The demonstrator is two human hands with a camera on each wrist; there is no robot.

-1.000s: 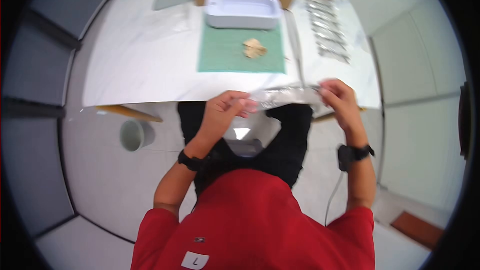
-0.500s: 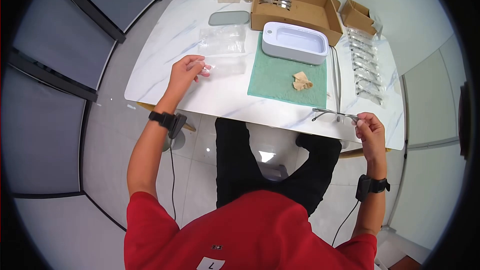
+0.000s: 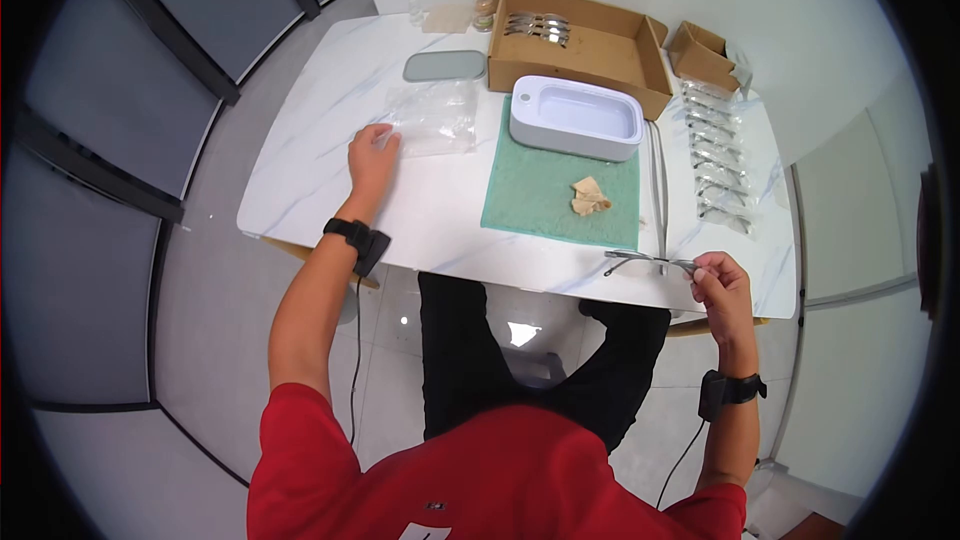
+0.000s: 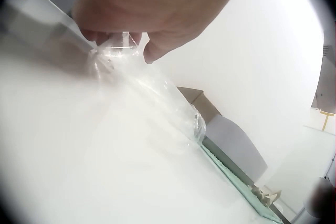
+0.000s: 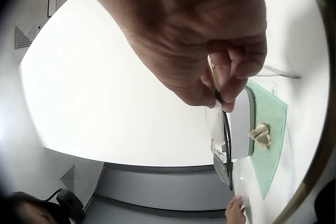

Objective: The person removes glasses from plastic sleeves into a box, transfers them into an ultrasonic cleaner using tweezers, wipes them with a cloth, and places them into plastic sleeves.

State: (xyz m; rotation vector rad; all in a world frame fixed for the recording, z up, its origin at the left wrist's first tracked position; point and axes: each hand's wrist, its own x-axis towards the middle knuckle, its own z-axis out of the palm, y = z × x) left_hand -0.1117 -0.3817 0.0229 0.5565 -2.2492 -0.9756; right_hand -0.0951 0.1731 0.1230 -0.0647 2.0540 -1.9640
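My right hand (image 3: 724, 295) pinches a pair of glasses (image 3: 655, 260) by one end, between thumb and fingertips. The glasses stretch to the left over the table's front edge; in the right wrist view their dark frame and clear lenses (image 5: 220, 166) hang below the fingers. At the left side of the table, my left hand (image 3: 372, 168) holds the end of a clear plastic bag (image 4: 152, 98) between thumb and fingers. That bag lies over other clear plastic bags (image 3: 440, 110) on the white tabletop.
A white tub-shaped device (image 3: 578, 145) and a crumpled beige cloth (image 3: 589, 196) sit on a green mat (image 3: 530, 205). Behind stands a cardboard box (image 3: 620, 45) with several glasses inside. Bagged glasses (image 3: 720, 160) line the right side. A grey lid (image 3: 443, 66) lies back left.
The glasses came out of the clear bag, which both hands held a second ago. My left hand carried the bag left and lowered it onto the other bags; the right hand kept the glasses.
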